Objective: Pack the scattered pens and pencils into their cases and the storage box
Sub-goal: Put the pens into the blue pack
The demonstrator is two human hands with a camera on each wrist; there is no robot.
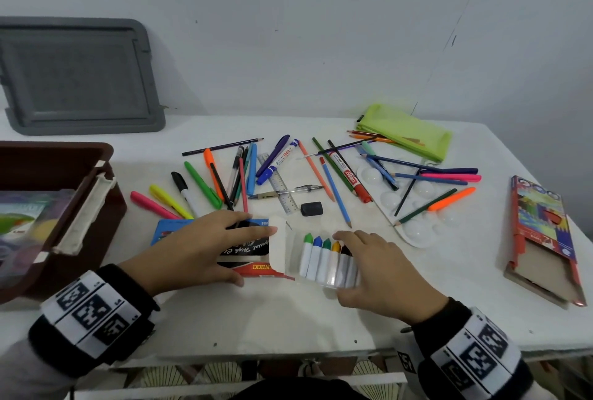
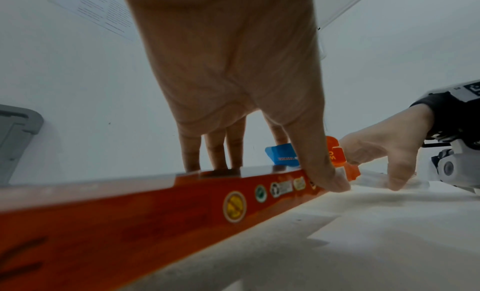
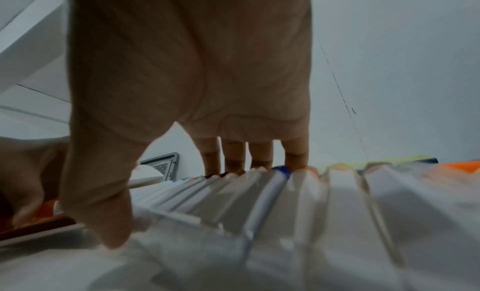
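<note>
Left hand grips the red box; right hand grips its crayon tray. White table meets a grey wall; lid leans behind the box.

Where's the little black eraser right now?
In the head view the black eraser lies on the white table, near the middle, just right of the clear ruler's near end and behind the crayon tray.

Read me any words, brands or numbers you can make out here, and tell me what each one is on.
"NIKKI", upside down: red edge of the crayon box.
White script on its black face: unreadable.
Print on the blue marker, red marker, ruler, pencil box: too small.
</note>
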